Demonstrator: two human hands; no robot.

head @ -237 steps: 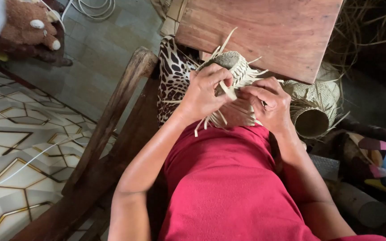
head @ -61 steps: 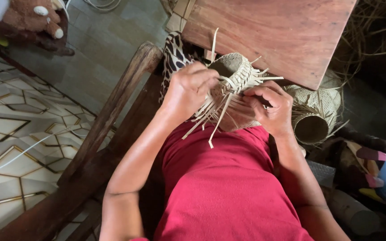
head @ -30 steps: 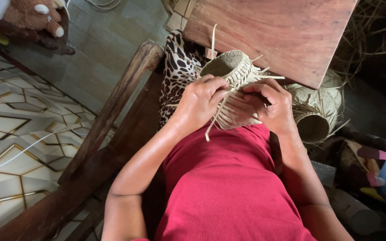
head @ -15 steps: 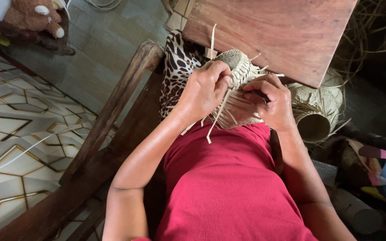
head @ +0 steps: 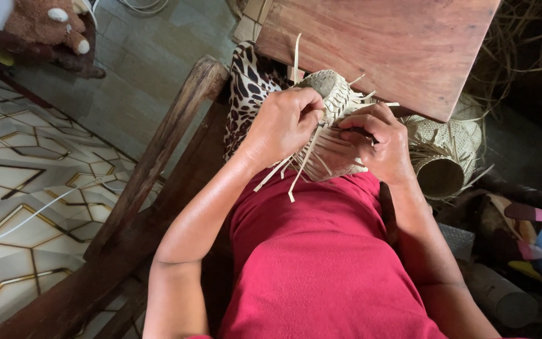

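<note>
Patterned tile floor, left third of the frame, grey and cream with gold lines; a white cord runs across it. Wooden tabletop, reddish brown, upper centre to upper right. Red garment over the person's lap, lower centre. Wooden chair arm, worn, running diagonally from upper centre to lower left. Leopard-print cushion against the chair, just left of the hands. Finished woven baskets, pale straw, stacked under the table's edge at centre right. Half-woven straw basket, centre of frame, held above the lap just below the table's near edge, loose strips sticking out. Left hand is closed over its left side; right hand pinches strips on its right side. Brown stuffed toy, upper left corner.
</note>
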